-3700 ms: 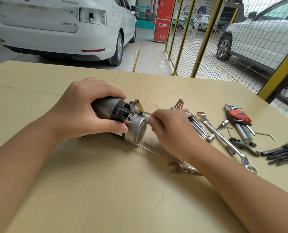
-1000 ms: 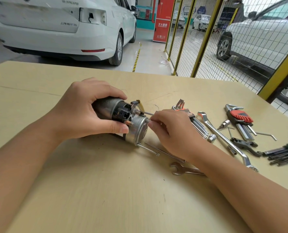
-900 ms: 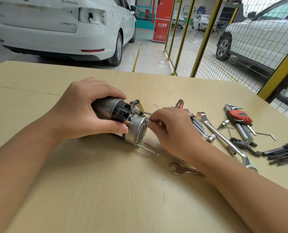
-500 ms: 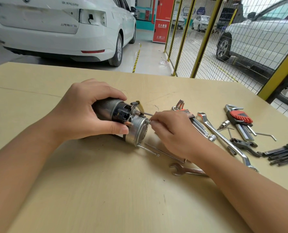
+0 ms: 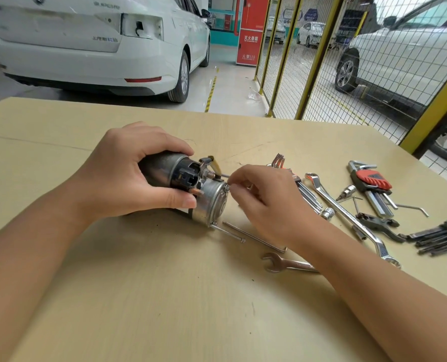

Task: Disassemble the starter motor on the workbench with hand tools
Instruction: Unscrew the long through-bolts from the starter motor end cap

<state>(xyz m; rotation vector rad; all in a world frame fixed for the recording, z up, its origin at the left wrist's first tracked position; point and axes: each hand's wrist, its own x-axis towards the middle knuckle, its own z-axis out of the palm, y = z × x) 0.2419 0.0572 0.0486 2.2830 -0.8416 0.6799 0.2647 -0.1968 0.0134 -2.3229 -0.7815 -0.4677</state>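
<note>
Starter motor [image 5: 191,184], a grey metal cylinder with a black plastic end, lies on its side at the middle of the pale wooden workbench [image 5: 138,296]. Left hand [image 5: 128,176] grasps its body from nine o'clock. Right hand [image 5: 266,199], at three o'clock, pinches a small screw on the silver end cap [image 5: 212,202].

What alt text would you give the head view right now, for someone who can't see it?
A person's left hand grips a starter motor lying on a tan workbench while the right hand pinches a small fastener at its silver end cap. Long through bolts, wrenches and hex key sets lie to the right.
</note>
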